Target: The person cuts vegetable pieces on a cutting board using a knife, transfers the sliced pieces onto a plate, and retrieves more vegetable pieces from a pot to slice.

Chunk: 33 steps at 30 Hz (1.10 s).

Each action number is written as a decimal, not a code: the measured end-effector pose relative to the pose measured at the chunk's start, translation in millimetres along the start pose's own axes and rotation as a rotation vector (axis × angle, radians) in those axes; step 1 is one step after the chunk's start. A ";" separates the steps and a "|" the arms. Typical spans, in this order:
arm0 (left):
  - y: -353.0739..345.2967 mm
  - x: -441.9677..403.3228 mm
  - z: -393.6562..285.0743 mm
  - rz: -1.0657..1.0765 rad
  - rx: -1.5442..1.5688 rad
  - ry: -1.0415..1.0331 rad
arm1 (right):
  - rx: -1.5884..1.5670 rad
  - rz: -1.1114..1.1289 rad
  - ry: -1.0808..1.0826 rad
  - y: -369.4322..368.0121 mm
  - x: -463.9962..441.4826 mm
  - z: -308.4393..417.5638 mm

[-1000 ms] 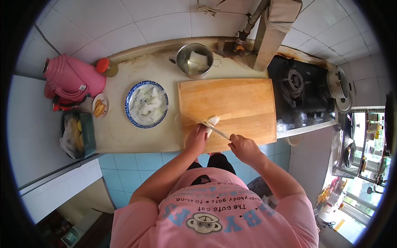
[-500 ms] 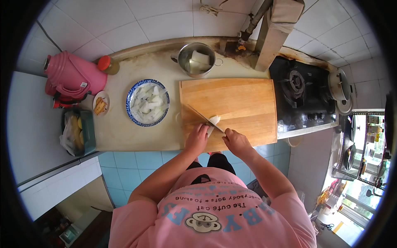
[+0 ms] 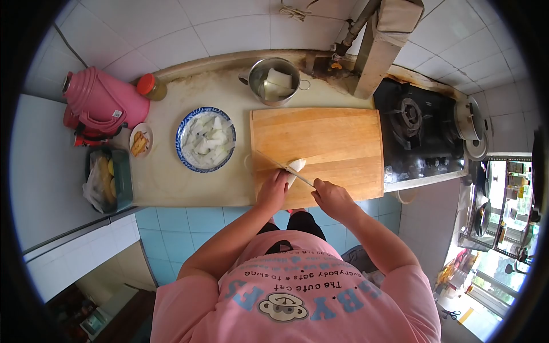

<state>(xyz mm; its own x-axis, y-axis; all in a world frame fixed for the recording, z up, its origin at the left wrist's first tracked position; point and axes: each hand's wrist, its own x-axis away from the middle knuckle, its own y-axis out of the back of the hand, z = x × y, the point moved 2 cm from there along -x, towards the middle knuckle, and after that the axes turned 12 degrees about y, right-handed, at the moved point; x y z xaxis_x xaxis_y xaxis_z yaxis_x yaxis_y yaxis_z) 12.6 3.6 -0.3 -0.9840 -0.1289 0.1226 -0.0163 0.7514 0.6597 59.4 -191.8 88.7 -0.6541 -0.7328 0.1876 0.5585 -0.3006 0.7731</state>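
On the wooden cutting board (image 3: 326, 134) lies a white vegetable piece (image 3: 297, 166) near the front edge. My left hand (image 3: 273, 190) grips its near left side, fingers pressed together. In my right hand (image 3: 330, 198) is the handle of a knife (image 3: 301, 178), whose blade crosses the white piece and points to the upper left, close to my left fingertips. Left of the board, a blue-rimmed plate (image 3: 180, 150) holds several pale cut pieces. A metal pot (image 3: 247, 86) with larger pale chunks stands behind the board.
At the left are a pink thermos (image 3: 108, 103), a red-lidded jar (image 3: 152, 87), a small dish (image 3: 147, 132) of brown pieces and a green bin (image 3: 124, 183). A black gas stove (image 3: 426, 140) adjoins the board's right side, with a pot (image 3: 469, 119) at its far end.
The knife blade has tilted between frames, and my right hand has shifted slightly while keeping its grip. My left hand stays on the white piece. The whole view has drifted slightly.
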 end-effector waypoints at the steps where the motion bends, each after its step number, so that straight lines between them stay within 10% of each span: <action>1: 0.1 -0.1 -1.3 0.008 -0.008 0.028 | 0.042 -0.016 0.019 -9.1 -3.8 -5.1; 33: 2.6 3.1 0.4 -0.058 0.002 -0.018 | 0.027 -0.096 0.007 -25.4 -10.5 -13.8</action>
<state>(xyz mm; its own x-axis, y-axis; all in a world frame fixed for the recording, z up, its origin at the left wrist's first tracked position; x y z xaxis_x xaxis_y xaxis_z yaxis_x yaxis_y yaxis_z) 9.4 5.5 1.5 -0.9845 -0.1608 0.0706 -0.0740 0.7445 0.6635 59.1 -184.9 58.8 -0.7003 -0.7056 0.1077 0.4793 -0.3530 0.8035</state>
